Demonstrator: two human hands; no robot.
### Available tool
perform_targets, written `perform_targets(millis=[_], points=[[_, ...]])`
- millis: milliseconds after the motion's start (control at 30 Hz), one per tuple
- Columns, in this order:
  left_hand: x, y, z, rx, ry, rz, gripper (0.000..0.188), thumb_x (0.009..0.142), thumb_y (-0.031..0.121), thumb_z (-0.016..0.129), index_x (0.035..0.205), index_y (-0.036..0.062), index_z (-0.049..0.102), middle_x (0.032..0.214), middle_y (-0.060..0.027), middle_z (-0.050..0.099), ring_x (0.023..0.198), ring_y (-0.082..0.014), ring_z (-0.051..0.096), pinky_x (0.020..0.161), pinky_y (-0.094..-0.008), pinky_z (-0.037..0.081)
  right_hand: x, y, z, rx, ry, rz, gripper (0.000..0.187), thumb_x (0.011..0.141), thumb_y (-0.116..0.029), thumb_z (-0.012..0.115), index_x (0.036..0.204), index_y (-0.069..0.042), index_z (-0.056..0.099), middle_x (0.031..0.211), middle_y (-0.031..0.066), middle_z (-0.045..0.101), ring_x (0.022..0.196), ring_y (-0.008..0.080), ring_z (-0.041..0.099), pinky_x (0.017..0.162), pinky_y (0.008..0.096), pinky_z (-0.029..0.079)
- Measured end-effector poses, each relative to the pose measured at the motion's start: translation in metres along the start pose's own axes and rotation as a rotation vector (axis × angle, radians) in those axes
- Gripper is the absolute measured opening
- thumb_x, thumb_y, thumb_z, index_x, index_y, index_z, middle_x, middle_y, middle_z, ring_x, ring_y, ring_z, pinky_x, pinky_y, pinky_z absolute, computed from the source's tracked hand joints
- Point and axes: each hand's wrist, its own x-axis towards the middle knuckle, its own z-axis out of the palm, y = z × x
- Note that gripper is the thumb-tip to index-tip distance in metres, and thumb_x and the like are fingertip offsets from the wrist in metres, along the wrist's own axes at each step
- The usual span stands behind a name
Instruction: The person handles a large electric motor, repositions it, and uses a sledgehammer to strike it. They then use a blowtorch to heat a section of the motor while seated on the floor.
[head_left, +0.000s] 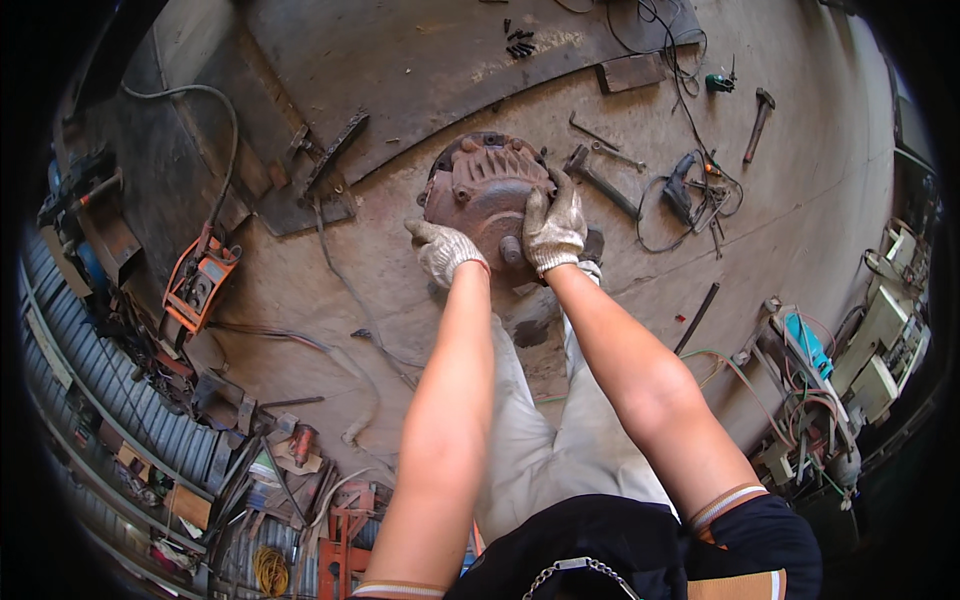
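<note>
A heavy, rust-brown cast-metal housing (485, 200) with cooling fins on top and a short round stub facing me rests on the floor between my hands. I wear pale knitted work gloves. My left hand (447, 252) grips its lower left side, with the thumb and fingertips against the metal. On the right side, my right hand (556, 228) is wrapped around the edge, its fingers reaching up past the fins. Part of the fingers on both hands is hidden against the housing. A dark round rim shows behind the fins. Just right of it lies a hammer (608, 188).
Wrenches (618, 153), a corded power tool (680, 188) and another hammer (760, 125) lie to the right. Steel plates (400, 80) cover the far floor. An orange machine (203, 280) with hoses stands left. Cluttered scrap and tools line both sides.
</note>
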Motion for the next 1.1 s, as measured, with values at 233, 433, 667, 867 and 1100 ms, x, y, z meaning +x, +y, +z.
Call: perform_targets(millis=[233, 433, 667, 867, 1100], points=[[-0.012, -0.031, -0.027, 0.042, -0.127, 1.001, 0.056, 0.104, 0.041, 0.054, 0.140, -0.0015, 0.055, 0.140, -0.0235, 0.057, 0.129, -0.0407, 0.054, 0.109, -0.0505, 0.043, 0.002, 0.008, 0.004, -0.036, 0.030, -0.033, 0.053, 0.096, -0.038, 0.058, 0.138, -0.006, 0.054, 0.128, 0.0261, 0.061, 0.118, 0.0441, 0.059, 0.101, 0.0492, 0.047], [0.006, -0.018, -0.022, 0.375, -0.080, 1.550, 0.049, 0.097, 0.026, 0.063, 0.140, 0.0029, 0.057, 0.144, -0.0237, 0.054, 0.129, -0.0431, 0.053, 0.109, -0.0519, 0.043, 0.002, 0.006, 0.005, -0.022, 0.058, -0.031, 0.049, 0.093, -0.034, 0.061, 0.132, -0.005, 0.056, 0.122, 0.0240, 0.063, 0.116, 0.0422, 0.059, 0.103, 0.0489, 0.046], [0.042, -0.012, -0.073, 0.635, -0.261, 1.932, 0.043, 0.092, 0.031, 0.071, 0.130, 0.0119, 0.066, 0.148, -0.0234, 0.051, 0.132, -0.0408, 0.053, 0.113, -0.0565, 0.038, 0.003, 0.007, 0.004, 0.001, 0.060, -0.039, 0.051, 0.095, -0.038, 0.060, 0.134, -0.006, 0.056, 0.126, 0.0251, 0.063, 0.117, 0.0437, 0.059, 0.102, 0.0486, 0.048], [0.026, -0.001, -0.056, 0.483, -0.279, 1.315, 0.067, 0.091, 0.043, 0.071, 0.142, 0.0047, 0.053, 0.152, -0.0232, 0.047, 0.141, -0.0405, 0.045, 0.118, -0.0523, 0.035, 0.003, 0.009, 0.007, -0.026, 0.077, -0.054, 0.050, 0.094, -0.036, 0.061, 0.134, -0.006, 0.057, 0.125, 0.0248, 0.063, 0.116, 0.0430, 0.060, 0.101, 0.0485, 0.048], [-0.004, 0.015, -0.001, 0.088, -0.429, 0.731, 0.050, 0.092, 0.026, 0.062, 0.133, -0.0031, 0.060, 0.128, -0.0243, 0.065, 0.110, -0.0335, 0.065, 0.094, -0.0407, 0.052, 0.002, 0.009, 0.006, -0.021, 0.069, -0.044, 0.050, 0.093, -0.035, 0.062, 0.134, -0.007, 0.056, 0.124, 0.0243, 0.063, 0.113, 0.0423, 0.061, 0.099, 0.0487, 0.049]])
